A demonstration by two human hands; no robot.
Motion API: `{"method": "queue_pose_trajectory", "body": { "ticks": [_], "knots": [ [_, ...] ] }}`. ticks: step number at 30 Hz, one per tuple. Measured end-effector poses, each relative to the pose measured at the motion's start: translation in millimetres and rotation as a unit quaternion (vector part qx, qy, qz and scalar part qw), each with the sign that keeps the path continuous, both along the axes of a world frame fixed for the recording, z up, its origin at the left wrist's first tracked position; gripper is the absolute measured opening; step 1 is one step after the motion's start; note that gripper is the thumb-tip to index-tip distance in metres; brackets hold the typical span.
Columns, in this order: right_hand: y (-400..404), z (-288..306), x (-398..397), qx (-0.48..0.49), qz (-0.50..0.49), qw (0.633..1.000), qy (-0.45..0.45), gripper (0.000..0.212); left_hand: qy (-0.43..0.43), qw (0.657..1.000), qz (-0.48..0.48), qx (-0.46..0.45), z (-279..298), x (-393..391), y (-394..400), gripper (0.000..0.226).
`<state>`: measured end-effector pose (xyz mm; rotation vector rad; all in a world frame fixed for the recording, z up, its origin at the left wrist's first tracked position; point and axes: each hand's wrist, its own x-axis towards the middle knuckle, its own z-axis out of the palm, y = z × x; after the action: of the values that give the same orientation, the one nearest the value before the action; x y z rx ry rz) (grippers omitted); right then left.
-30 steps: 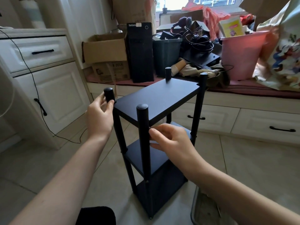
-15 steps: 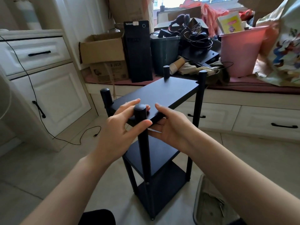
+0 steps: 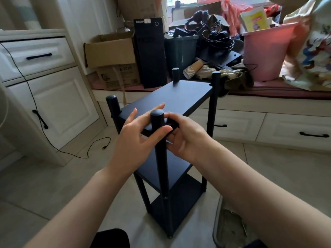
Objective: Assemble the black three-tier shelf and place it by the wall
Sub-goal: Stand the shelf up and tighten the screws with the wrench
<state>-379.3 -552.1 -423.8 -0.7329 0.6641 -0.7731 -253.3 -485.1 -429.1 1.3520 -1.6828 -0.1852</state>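
A black three-tier shelf (image 3: 172, 97) is seen standing upright on a pale tiled floor (image 3: 53, 176). It is made of three flat, matte rectangular boards joined at the corners by four smooth round posts with rounded caps. The nearest post (image 3: 157, 119) is seen rising between the two hands. The left hand (image 3: 138, 140) is placed on the left side of this post, its thumb pressed across the front of the post just below the cap and its fingers stretched nearly straight over the near edge of the top board. The right hand (image 3: 186, 138) is placed on the right side of the same post, its fingers curled round the near corner of the top board, beside and behind the post. The two hands are nearly touching around the post. The middle and bottom boards are seen below the hands, and the other three posts stand beyond them.

Beyond the hands, a low window seat (image 3: 268, 93) with a dark red cushion is crowded with things: open cardboard boxes (image 3: 111, 51), a tall black computer tower (image 3: 150, 52), a dark bin (image 3: 180, 51), tangled cables, a stack of ribbed paper cups (image 3: 192, 68) lying on its side, and a glossy pink plastic bucket (image 3: 266, 52). To the left of the left hand, a white panelled cabinet (image 3: 44, 90) with black handles is seen, and a thin black cable (image 3: 75, 151) trails down it onto the floor.
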Motion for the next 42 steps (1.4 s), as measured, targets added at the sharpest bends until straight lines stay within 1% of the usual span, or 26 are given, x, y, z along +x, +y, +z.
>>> {"method": "queue_pose_trajectory", "body": {
  "ticks": [2,4,6,9,13,16,19,23,26,28,31,35,37,38,40,42],
  "knots": [
    [-1.9,3.2,-2.6,0.008,0.015,1.0,-0.009,0.02,-0.011,1.0,0.009,-0.01,-0.6,0.0,-0.1,0.066],
    [-2.5,2.3,-2.7,0.007,0.013,1.0,-0.016,0.018,-0.017,1.0,0.014,-0.017,-1.8,0.2,0.1,0.067],
    [-0.5,-3.4,-0.9,-0.006,0.004,1.0,-0.012,0.016,-0.011,1.0,0.016,-0.014,-2.0,0.3,0.0,0.065],
    [3.7,-11.0,-0.7,-0.002,0.003,1.0,-0.007,0.017,0.002,1.0,0.014,-0.006,-0.4,0.5,0.6,0.058],
    [2.9,-8.3,-6.1,0.007,0.025,0.999,-0.019,0.018,-0.004,1.0,0.004,-0.011,-0.6,0.3,1.8,0.065],
    [3.1,-5.5,-6.7,0.01,0.027,0.999,-0.027,0.016,-0.006,1.0,0.008,-0.013,-1.0,-0.4,2.4,0.064],
    [3.8,-6.2,-5.8,0.0,0.025,0.999,-0.025,0.019,-0.005,1.0,0.013,-0.015,-1.2,-1.3,2.6,0.061],
    [0.9,-6.6,-8.5,-0.013,0.029,0.999,-0.005,0.019,-0.017,0.999,0.024,-0.023,-2.7,1.1,2.0,0.055],
    [-11.9,1.4,-16.2,0.007,-0.007,1.0,0.008,0.016,-0.021,0.999,0.03,-0.031,-4.8,2.5,1.2,0.052],
    [-29.9,9.6,-23.6,0.018,-0.062,0.998,0.016,0.022,-0.014,0.999,0.032,-0.035,-6.2,2.1,0.9,0.052],
    [-63.9,21.0,-37.1,-0.008,-0.163,0.985,0.05,0.02,-0.009,0.999,0.036,-0.038,-8.1,1.2,0.5,0.052],
    [-102.0,27.3,-54.0,-0.069,-0.261,0.953,0.138,0.036,-0.018,0.998,0.043,-0.036,-9.5,2.2,-0.6,0.054],
    [-115.4,27.2,-58.0,-0.079,-0.274,0.946,0.156,0.045,-0.021,0.998,0.046,-0.038,-10.4,3.1,-1.7,0.055],
    [-119.7,28.0,-58.2,-0.09,-0.267,0.944,0.174,0.045,-0.02,0.998,0.046,-0.042,-10.8,3.5,-2.3,0.055],
    [-124.7,29.5,-55.7,-0.118,-0.238,0.94,0.214,0.038,-0.022,0.998,0.047,-0.045,-10.9,2.9,-3.5,0.055],
    [-127.8,29.3,-52.5,-0.139,-0.223,0.933,0.246,0.024,-0.025,0.998,0.048,-0.04,-10.6,2.0,-4.0,0.056]
  ]
}}
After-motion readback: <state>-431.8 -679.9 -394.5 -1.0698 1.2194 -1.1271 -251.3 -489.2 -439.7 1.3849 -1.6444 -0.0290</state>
